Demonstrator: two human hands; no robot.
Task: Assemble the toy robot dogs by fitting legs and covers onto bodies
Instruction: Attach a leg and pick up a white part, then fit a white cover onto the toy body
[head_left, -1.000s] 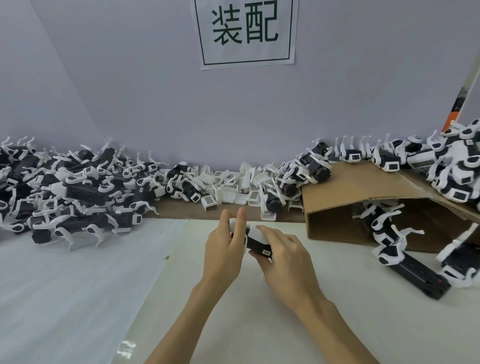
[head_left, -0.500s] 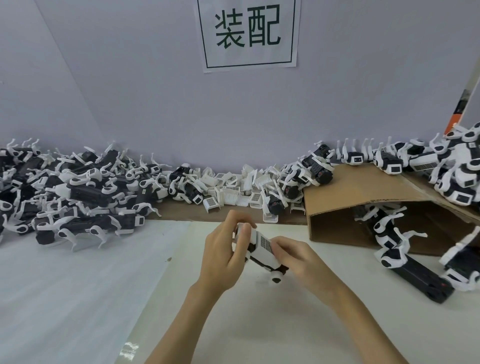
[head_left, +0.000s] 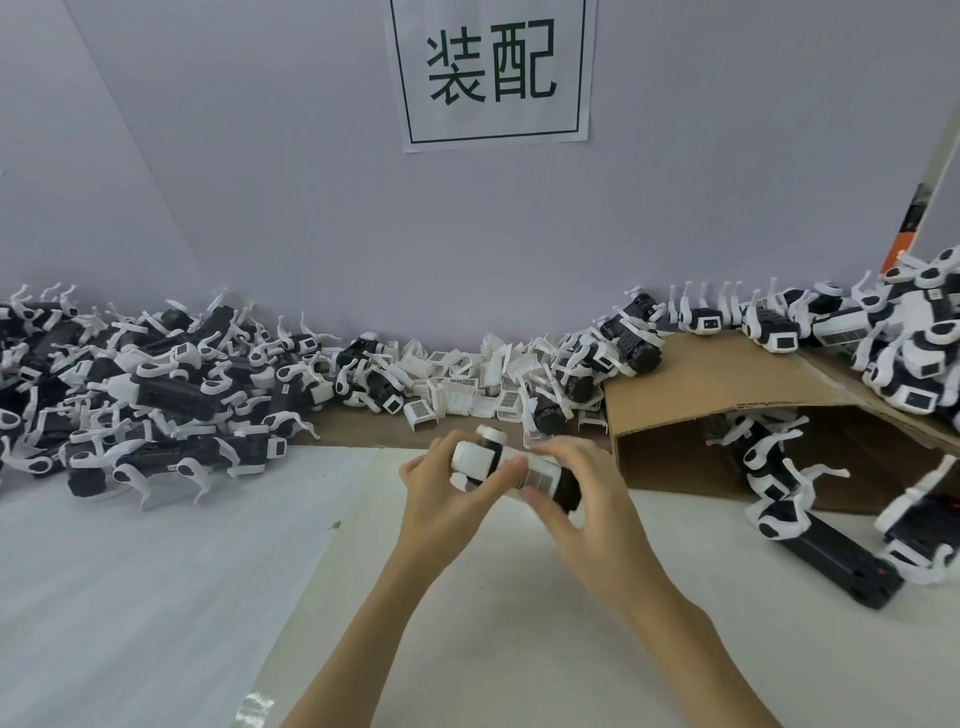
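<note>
Background: wall, sign, cardboard, bench.
White sign (head_left: 492, 73) with green characters on lavender wall (head_left: 270, 197). Brown cardboard (head_left: 727, 384) on bench (head_left: 519, 649), right side. White foam sheet (head_left: 130, 571) covering bench left. Orange strip (head_left: 906, 223) far right.

- Toy dog body (head_left: 511, 470): motion-blurred; left hand (head_left: 441, 493) and right hand (head_left: 587, 499) covered its underside, fit of parts not discernible.
- Left pile of dogs (head_left: 130, 395): cut by frame edge.
- Dogs under the cardboard flap (head_left: 727, 374): partly hidden.
</note>
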